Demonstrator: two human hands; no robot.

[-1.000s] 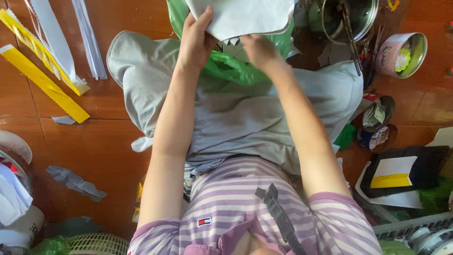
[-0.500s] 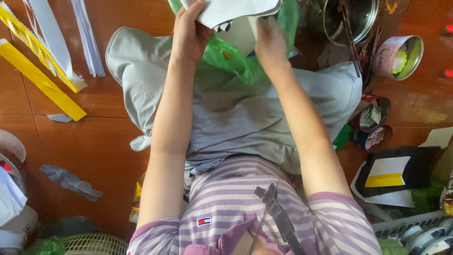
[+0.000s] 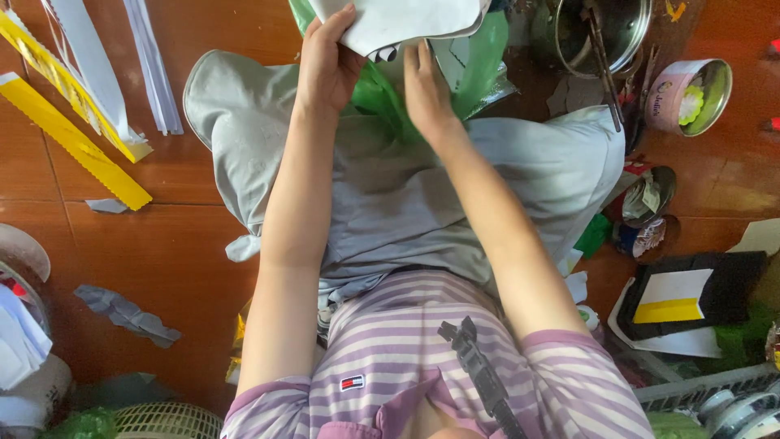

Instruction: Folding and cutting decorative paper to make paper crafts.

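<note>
I sit cross-legged on a brown tiled floor in grey trousers and a striped shirt. My left hand grips the left edge of a white sheet of paper at the top of the view. Just below that sheet, my right hand rests with fingers together against a green plastic bag between my knees. The paper's top runs out of view.
Yellow and white paper strips lie at the left. A steel pot and a round tin stand at the upper right. A black folder with white and yellow paper lies at the right. Scraps litter the floor.
Both hands and the white sheet have shifted up and toward the left of the view. My right hand has come off the sheet's edge and now sits lower, on the green bag.
</note>
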